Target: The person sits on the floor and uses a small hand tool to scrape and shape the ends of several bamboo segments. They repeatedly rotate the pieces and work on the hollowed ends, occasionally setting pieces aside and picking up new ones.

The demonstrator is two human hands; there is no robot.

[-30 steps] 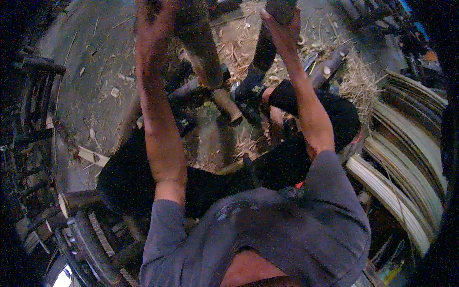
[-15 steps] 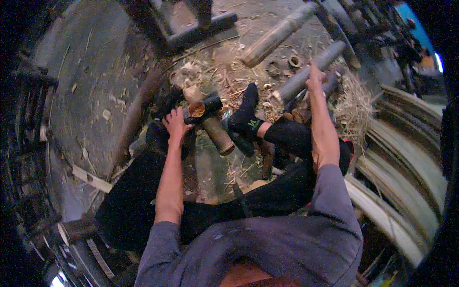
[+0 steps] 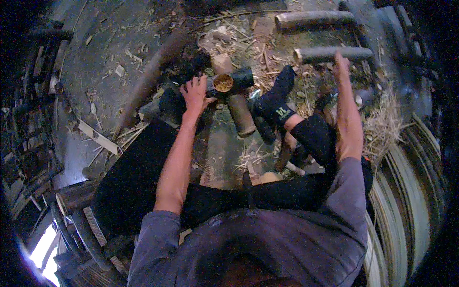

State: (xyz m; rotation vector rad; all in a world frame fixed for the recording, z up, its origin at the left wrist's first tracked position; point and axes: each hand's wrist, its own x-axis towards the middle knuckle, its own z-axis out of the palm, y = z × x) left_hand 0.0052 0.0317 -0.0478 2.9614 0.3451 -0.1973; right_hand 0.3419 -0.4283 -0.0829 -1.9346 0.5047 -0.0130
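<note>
My left hand (image 3: 193,98) has its fingers spread. It lies at the left end of a dark cylindrical piece (image 3: 244,78), beside a round opening (image 3: 223,82) full of pale shavings. Under that piece crosses a brown bamboo length (image 3: 241,117), slanting toward me between my feet. At the upper right my right arm is stretched out. My right hand (image 3: 341,69) overlaps the near side of a grey bamboo length (image 3: 315,55) on the floor; its fingers are too blurred to show whether they grip. My right foot, in a black sock (image 3: 277,98), stands right of the crossed pieces.
Another bamboo length (image 3: 311,19) lies farther off. Chips and shavings (image 3: 224,38) litter the floor. Fibre strands (image 3: 385,119) and long split strips (image 3: 406,191) are piled on the right. Dark racks of poles (image 3: 38,105) stand at left, with cut logs (image 3: 74,198) near me.
The view has turned, so the floor and bamboo appear rotated and shifted. My left hand remains by the dark piece, its fingers more spread. My right hand stays over the same grey bamboo length.
</note>
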